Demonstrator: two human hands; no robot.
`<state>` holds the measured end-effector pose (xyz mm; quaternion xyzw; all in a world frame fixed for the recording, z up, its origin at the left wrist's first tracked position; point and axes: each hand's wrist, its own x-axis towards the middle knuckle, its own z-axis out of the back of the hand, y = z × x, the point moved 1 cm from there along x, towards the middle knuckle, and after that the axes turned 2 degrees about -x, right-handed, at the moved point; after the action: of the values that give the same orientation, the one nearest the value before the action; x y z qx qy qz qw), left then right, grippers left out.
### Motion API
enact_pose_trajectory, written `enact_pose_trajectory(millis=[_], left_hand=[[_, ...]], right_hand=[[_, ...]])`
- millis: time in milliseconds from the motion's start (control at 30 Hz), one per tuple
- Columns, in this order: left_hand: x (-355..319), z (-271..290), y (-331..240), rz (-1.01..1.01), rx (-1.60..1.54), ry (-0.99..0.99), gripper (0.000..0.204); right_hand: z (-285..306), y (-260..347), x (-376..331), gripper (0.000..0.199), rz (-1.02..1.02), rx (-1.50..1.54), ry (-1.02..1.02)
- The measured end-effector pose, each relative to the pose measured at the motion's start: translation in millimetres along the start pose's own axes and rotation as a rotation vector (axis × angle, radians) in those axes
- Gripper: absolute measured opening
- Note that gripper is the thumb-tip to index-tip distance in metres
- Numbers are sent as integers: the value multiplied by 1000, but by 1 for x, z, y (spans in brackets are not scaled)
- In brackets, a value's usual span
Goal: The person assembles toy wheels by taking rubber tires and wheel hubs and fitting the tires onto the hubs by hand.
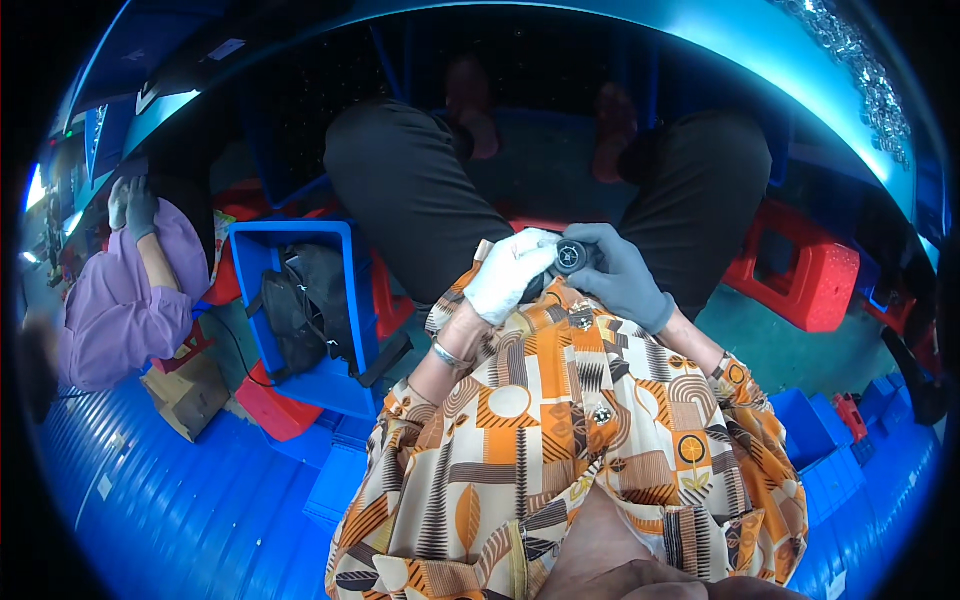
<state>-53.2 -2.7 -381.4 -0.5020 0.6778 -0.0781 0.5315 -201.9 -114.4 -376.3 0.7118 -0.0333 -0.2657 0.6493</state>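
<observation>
My left hand (pixel 512 272), in a white glove, and my right hand (pixel 625 281), in a grey glove, meet in front of my patterned shirt, just above my lap. Between them is a small round black piece (pixel 571 256) with a pale ring and lines on its face. The left fingers pinch it from one side, and the right fingers curl round the other side. Its underside is hidden, and I cannot tell its exact kind.
A turquoise table edge (pixel 700 38) curves beyond my knees, with shiny small parts (pixel 850 60) heaped at far right. At left stands a blue crate (pixel 290 228) holding a black backpack (pixel 312 300). A co-worker's purple sleeve (pixel 140 320) lies farther left. A red stool (pixel 830 285) is at right.
</observation>
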Motion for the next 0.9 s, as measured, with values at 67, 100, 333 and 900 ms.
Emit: enact_pose_trajectory(millis=[67, 100, 333, 900], left_hand=[[-2, 1, -1, -61, -152, 37, 24], [-1, 1, -2, -61, -150, 37, 24], [-6, -5, -11, -26, 158, -33, 24], [-16, -27, 6, -244, 622, -318, 20]], right_hand=[[0, -2, -1, 47, 22, 57, -68], [1, -1, 0, 46, 24, 25, -80], [1, 9, -2, 41, 16, -58, -79], [-14, 7, -2, 22, -22, -276, -142]])
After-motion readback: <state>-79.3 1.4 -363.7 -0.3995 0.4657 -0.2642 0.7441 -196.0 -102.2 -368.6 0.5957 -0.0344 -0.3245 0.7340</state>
